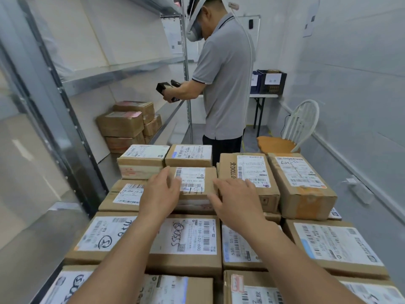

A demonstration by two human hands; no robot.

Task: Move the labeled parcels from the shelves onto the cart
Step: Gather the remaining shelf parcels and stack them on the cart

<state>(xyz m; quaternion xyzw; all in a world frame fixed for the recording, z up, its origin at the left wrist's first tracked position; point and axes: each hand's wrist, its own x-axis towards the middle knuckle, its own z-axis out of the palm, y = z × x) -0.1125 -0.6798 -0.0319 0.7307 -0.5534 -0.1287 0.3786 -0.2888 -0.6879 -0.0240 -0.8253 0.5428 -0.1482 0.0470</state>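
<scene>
Cardboard front and centre: a small parcel (197,187) sits on top of the packed stack, mid-row, and it's bracketed on both ends. The left hand (160,194) lies over its left end, fingertips reaching onto the white label; the right hand (237,201) is against its right end, thumb out toward the near edge. Both sets of fingers are spread and only lightly bent, laid on the box rather than clenched round it. Its label shows barcodes and a line starting "159", with smudged marker below that I can't read. Just right, touching, stands a taller box printed "DOLL" (230,170). Nearer the camera, a wide box (186,238) carries "159 159-L02-600" beside scrawled marker digits; to the left, a lower box (129,194) reads "J4-J06". Both forearms run straight in from the bottom, bare, roughly parallel, palms down. Further out, brown parcels (129,123) are stacked on the metal shelving (122,71) at left, a second person (223,73) in a grey polo holds a dark device, and a white chair (300,126) stands right.
</scene>
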